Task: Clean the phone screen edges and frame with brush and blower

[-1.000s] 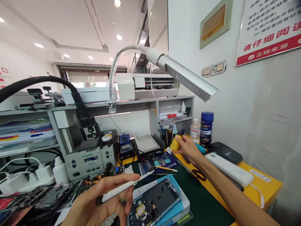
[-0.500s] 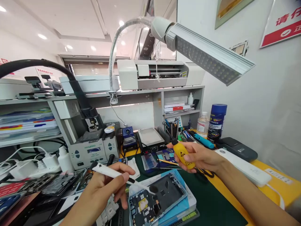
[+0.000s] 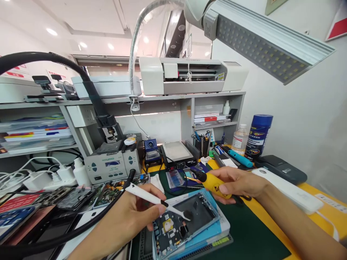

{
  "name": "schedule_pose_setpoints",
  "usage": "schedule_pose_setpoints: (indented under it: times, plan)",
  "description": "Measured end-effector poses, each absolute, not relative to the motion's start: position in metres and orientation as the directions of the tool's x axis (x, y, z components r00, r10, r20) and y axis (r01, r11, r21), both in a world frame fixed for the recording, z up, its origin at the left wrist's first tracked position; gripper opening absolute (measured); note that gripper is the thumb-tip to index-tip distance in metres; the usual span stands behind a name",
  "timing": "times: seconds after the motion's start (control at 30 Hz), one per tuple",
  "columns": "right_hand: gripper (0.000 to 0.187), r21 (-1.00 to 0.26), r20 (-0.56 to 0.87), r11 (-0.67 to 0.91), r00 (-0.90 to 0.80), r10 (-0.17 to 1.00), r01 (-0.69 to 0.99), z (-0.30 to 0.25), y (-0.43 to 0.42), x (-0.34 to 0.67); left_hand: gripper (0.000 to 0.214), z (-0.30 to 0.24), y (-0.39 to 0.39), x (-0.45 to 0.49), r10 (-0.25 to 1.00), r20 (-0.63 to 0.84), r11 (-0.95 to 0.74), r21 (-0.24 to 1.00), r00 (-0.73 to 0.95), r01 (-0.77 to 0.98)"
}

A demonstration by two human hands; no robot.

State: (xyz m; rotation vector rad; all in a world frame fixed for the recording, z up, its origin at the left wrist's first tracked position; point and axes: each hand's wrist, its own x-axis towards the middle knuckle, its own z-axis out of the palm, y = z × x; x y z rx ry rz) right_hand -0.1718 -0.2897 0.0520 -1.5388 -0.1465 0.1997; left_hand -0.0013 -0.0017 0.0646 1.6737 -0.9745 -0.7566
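My left hand [image 3: 145, 211] is closed around a white toothbrush-like brush [image 3: 148, 195] with a dark head. The brush head lies over the black inner face of an opened phone [image 3: 200, 213], and I cannot tell whether it touches. In my right hand [image 3: 235, 184] is a yellow squeeze bottle [image 3: 214, 184] with a warning mark and black top, tilted so its top points left above the phone's far edge. The phone, with exposed board parts at its near left, rests on a blue-and-white box [image 3: 223, 225].
A black hose [image 3: 89, 227] curves beside my left forearm. Several phone parts [image 3: 76, 198] lie at the left. Behind stand a rework station [image 3: 111, 169], a hot plate [image 3: 177, 151] and a spray can [image 3: 258, 135]. A lamp [image 3: 265, 43] hangs overhead.
The squeeze bottle has tipped further over, its top now lower and pointing left. My left hand and the brush have shifted slightly over the phone. The whole view has moved a little.
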Motion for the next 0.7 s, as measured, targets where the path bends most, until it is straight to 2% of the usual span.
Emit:
schedule_pose_setpoints:
  times: [0.17, 0.4, 0.57, 0.7]
  plan:
    - [0.039, -0.998, -0.016, 0.063, 0.983, 0.184, -0.028, 0.050, -0.289, -0.169, 0.032, 0.065, -0.001, -0.003, -0.879, 0.027, -0.110, 0.960, 0.476, -0.258]
    - [0.046, -0.978, 0.016, 0.210, 0.997, 0.072, 0.001, 0.041, -0.293, -0.164, 0.033, 0.067, 0.002, 0.001, -0.898, 0.027, -0.119, 0.946, 0.439, -0.301]
    - [0.031, -0.932, 0.018, 0.361, 0.999, -0.045, 0.033, 0.040, -0.286, -0.159, 0.033, 0.064, 0.000, -0.001, -0.904, -0.003, -0.126, 0.958, 0.428, -0.259]
    - [0.030, -0.875, -0.035, 0.483, 0.998, -0.054, -0.004, 0.035, -0.286, -0.152, 0.033, 0.061, -0.003, -0.003, -0.893, 0.010, -0.104, 0.968, 0.451, -0.228]
